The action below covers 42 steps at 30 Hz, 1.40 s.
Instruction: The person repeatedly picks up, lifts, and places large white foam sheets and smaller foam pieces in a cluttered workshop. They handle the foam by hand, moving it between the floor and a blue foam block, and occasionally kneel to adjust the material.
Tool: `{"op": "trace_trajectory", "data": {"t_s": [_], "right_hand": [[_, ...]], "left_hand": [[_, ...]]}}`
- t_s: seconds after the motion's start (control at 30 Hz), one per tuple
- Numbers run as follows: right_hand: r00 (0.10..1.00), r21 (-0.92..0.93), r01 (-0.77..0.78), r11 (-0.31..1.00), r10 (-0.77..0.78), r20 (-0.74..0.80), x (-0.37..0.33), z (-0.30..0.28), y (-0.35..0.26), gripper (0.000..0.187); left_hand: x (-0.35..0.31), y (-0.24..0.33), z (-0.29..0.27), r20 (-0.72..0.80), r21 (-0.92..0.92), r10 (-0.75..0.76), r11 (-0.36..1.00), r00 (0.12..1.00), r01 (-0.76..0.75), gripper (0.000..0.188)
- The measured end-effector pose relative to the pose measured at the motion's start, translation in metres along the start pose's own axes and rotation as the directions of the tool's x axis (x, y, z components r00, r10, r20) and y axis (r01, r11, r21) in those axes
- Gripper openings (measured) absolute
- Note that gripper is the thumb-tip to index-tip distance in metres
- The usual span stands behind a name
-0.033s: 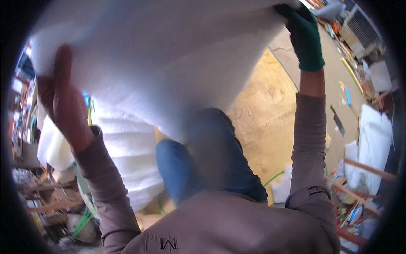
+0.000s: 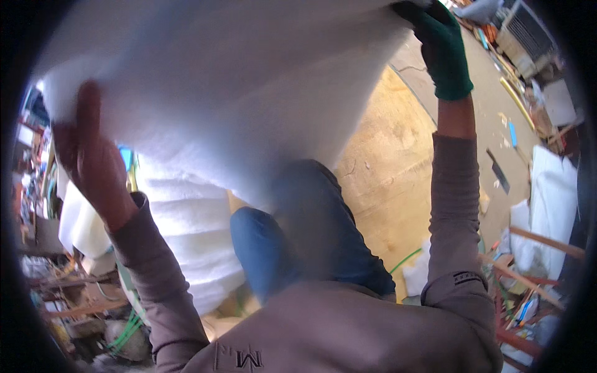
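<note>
A large soft white sheet of padding (image 2: pixel 236 81) is held up in front of me, spanning the top of the view. My bare left hand (image 2: pixel 90 149) grips its left edge, thumb on the near face; the other fingers are partly behind it. My right hand (image 2: pixel 440 56), in a green glove with dark fingertips, pinches the sheet's upper right edge. The sheet's lower part hangs down to my knees. Left of my knees lies more white padding (image 2: pixel 186 230) in ridged folds.
Under and right of my knees is a tan wooden board (image 2: pixel 385 155). A dark flat blade-like piece (image 2: pixel 497 174) lies on the floor at right, near white sheets (image 2: pixel 552 211) and wooden sticks (image 2: pixel 547 242). Clutter and green straps (image 2: pixel 127 329) crowd the left side.
Both hands and the sheet have shifted very slightly to the left in view, the left hand also a little lower. Both grips stay the same.
</note>
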State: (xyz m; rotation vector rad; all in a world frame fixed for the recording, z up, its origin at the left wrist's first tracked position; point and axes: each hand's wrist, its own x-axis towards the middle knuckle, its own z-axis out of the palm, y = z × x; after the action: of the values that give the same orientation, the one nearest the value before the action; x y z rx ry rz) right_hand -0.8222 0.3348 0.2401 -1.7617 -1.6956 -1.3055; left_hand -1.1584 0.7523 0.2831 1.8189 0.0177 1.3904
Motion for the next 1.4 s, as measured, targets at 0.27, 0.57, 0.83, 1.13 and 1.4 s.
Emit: {"op": "trace_trajectory", "data": {"t_s": [0.27,0.57,0.83,1.13,1.4], "right_hand": [[0.950,0.130,-0.306,0.943,0.312,-0.026,-0.012,0.009,-0.010,0.033],[0.988,-0.643,-0.149,0.752,0.133,-0.073,0.008,-0.001,-0.022,0.028],[0.745,-0.027,-0.615,0.788,0.569,-0.348,0.004,0.020,-0.045,0.025],[0.439,0.384,-0.702,0.600,0.788,-0.431,0.015,0.070,-0.058,0.073],[0.331,0.621,-0.617,0.483,0.876,-0.352,0.015,0.116,-0.051,0.077]], "left_hand": [[0.010,-0.005,0.016,-0.002,0.200,0.101,0.975,0.995,-0.098,0.031],[0.024,-0.015,0.017,0.018,0.082,0.070,0.994,0.997,-0.072,0.023],[0.007,-0.017,0.040,-0.121,-0.004,0.348,0.937,0.930,-0.350,0.017],[0.025,-0.075,0.068,0.189,0.209,0.248,0.935,0.950,-0.286,0.020],[0.026,-0.059,0.067,0.305,0.328,0.208,0.893,0.929,-0.308,0.021]]}}
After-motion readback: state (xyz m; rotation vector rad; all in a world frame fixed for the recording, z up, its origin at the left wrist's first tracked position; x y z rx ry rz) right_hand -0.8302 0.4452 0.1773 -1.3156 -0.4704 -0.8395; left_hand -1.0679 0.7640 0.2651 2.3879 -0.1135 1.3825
